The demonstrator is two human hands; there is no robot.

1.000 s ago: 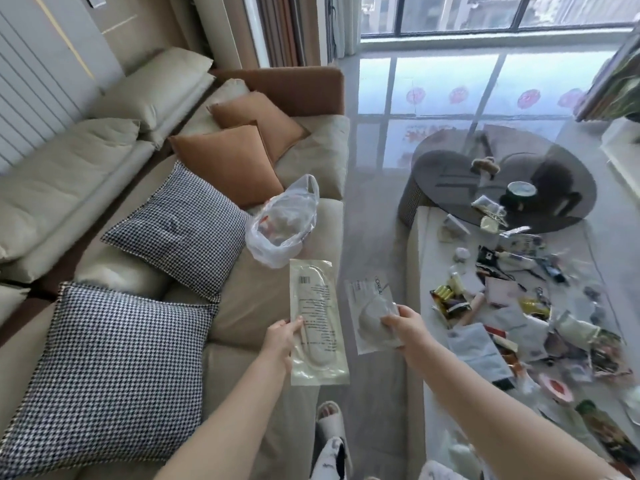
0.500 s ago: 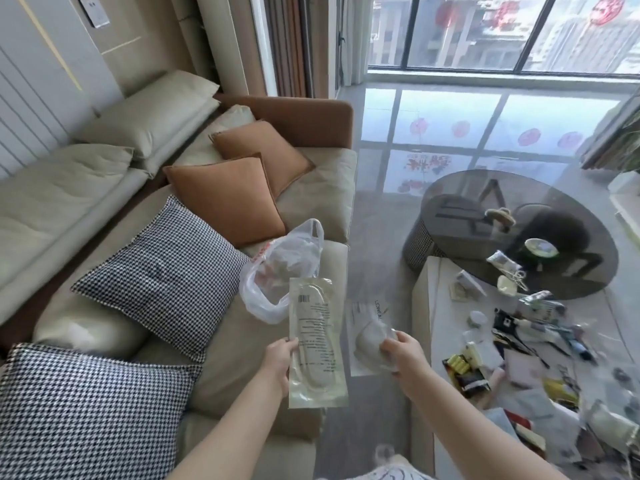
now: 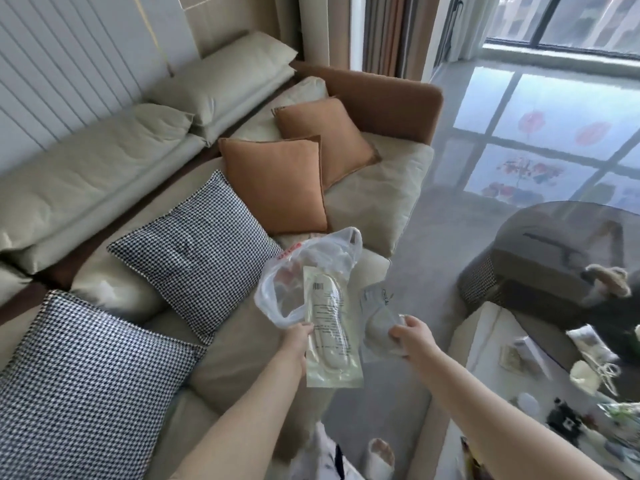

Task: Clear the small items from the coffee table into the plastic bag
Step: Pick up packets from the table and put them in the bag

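A clear plastic bag (image 3: 322,258) lies open on the beige sofa seat (image 3: 239,344). My left hand (image 3: 296,336) pinches the edge of a long clear packet (image 3: 330,327) with a pale insole-shaped item inside; the packet's top overlaps the bag's mouth. My right hand (image 3: 410,336) grips a smaller crumpled clear packet (image 3: 377,317) with printed letters, held just right of the long one. The white coffee table (image 3: 485,344) with several small items (image 3: 588,372) shows at the right edge.
Two houndstooth cushions (image 3: 194,251) and two orange cushions (image 3: 277,181) lie on the sofa left of the bag. A dark round glass table (image 3: 554,251) stands beyond the coffee table. Grey floor (image 3: 433,216) runs between sofa and tables. My slippered foot (image 3: 381,455) is below.
Both hands carried their packets forward to the plastic bag; the long packet now overlaps its mouth. The view swung left, so most of the coffee table left the frame.
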